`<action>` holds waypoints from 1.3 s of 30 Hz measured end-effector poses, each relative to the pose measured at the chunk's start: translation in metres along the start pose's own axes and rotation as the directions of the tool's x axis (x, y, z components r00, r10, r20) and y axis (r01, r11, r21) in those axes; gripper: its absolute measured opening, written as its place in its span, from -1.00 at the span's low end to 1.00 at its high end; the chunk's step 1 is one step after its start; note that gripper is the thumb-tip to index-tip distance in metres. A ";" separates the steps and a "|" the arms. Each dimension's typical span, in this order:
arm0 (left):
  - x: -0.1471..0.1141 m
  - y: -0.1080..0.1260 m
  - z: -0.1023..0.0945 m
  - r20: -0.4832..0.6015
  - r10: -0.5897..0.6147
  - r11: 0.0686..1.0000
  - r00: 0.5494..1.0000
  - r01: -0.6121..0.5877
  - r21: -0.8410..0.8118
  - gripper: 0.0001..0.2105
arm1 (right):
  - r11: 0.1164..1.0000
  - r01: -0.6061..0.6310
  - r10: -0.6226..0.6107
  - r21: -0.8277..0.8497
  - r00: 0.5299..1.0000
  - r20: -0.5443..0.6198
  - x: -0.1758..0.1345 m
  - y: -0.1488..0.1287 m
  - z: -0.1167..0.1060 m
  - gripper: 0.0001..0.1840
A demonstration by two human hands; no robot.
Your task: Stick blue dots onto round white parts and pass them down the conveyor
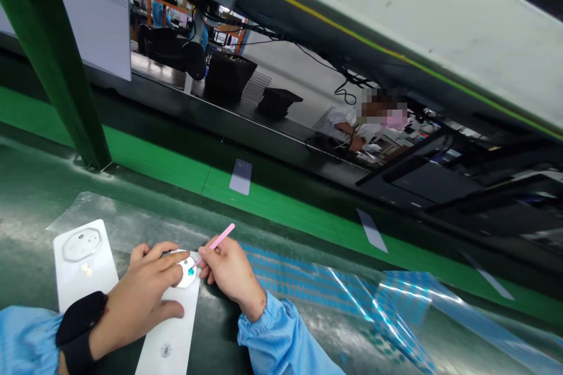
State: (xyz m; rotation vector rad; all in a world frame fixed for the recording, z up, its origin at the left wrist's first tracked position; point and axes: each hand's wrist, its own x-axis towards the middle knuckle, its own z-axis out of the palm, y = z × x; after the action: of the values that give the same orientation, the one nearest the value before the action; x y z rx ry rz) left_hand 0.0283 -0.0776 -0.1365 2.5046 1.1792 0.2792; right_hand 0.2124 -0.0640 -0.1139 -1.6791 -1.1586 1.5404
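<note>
White panel (170,337) lies on the green counter (220,337), beneath the left hand (152,287); that hand's fingers extend across the panel's upper end, thumb spread apart. The right hand (231,269) is beside the panel's upper right edge, fingers pinching the pink stick (223,235). The stick's lower tip points at the blue dot (191,272) near the panel's top.
</note>
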 end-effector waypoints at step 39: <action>0.013 0.020 -0.027 0.287 -0.229 0.970 0.930 0.243 -0.017 -0.55 | 0.588 0.662 -0.715 -0.464 0.694 0.084 -0.031 0.012 -0.022 -0.73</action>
State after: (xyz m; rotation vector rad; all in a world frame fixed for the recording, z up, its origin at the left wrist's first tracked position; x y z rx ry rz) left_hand 0.0421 -0.0727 -0.1030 2.2348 1.3148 -0.1084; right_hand 0.2383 -0.0939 -0.1060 -1.2704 -1.9381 0.6811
